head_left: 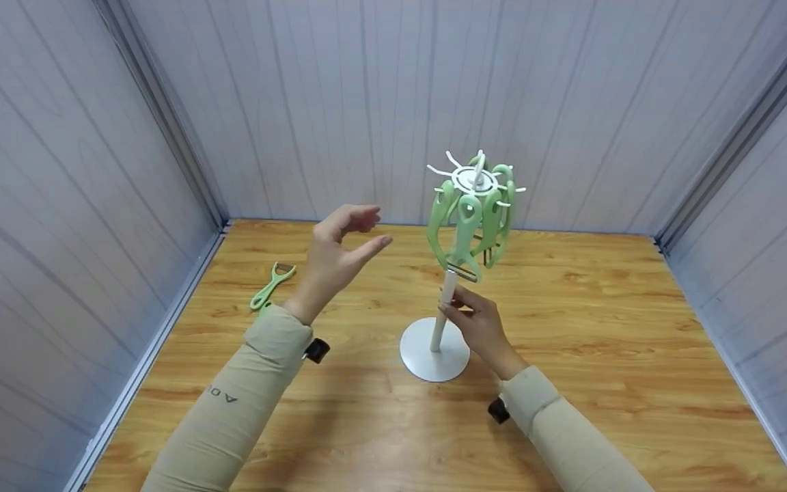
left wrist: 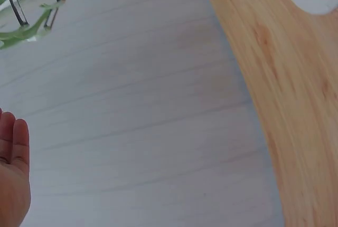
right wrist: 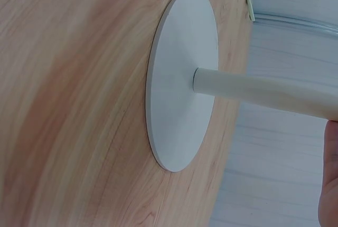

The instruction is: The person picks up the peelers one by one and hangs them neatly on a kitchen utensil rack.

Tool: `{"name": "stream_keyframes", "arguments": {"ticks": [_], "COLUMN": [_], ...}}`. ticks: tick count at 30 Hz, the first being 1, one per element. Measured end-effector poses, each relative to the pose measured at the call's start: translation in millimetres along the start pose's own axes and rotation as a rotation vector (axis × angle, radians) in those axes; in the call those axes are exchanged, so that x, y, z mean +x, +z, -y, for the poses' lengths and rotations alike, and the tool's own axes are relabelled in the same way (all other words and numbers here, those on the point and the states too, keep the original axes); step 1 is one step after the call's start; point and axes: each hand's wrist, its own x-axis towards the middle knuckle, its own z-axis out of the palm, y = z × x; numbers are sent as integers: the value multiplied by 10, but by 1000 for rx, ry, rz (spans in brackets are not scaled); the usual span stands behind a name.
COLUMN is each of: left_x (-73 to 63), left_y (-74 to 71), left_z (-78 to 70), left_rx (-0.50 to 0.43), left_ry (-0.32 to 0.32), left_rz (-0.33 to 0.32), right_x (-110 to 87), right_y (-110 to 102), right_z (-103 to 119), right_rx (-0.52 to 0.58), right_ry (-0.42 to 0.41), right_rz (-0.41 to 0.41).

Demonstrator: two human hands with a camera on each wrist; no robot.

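My right hand (head_left: 479, 324) pinches the white pole (head_left: 443, 318) of a stand between thumb and fingers. The stand's round white base (right wrist: 174, 84) sits flat on the table. Up top, a ring of white hooks (head_left: 473, 180) carries several green Y-shaped peelers (head_left: 467, 222), hung by the holes in their handles with the blades down. My left hand (head_left: 339, 249) is raised to the left of the stand, fingers bent loosely and thumb apart, with nothing between them. In the left wrist view, the hanging peelers (left wrist: 26, 34) show at the upper left corner.
A green peeler (head_left: 274, 285) lies on the wooden table (head_left: 591, 328) left of my left hand; a bit of another green thing (head_left: 265, 309) peeks out by the sleeve. Pale panel walls (head_left: 393, 102) enclose the table at the back and sides. Black wrist cameras hang below both cuffs.
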Motion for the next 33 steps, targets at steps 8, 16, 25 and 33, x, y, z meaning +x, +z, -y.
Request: {"name": "stream_keyframes", "arguments": {"ticks": [8,16,25,33], "left_x": [-127,-314,-614,-840], "left_y": [-252,-507,-822,-990], "left_z": [177,450,701,964], "left_rx": [89,193,302,353], "left_ry": [-16,-118,-353,-446], "left_rz": [3,25,112,138], "right_x": [1,7,-1,-2], "right_y": [-3,-5,8,8], "right_z": [-20,-21,-27,-33], "right_rx": [20,25,27,40], "right_ry": [-30,-42,-44,-44], "right_rz": [-4,0,14,5]}}
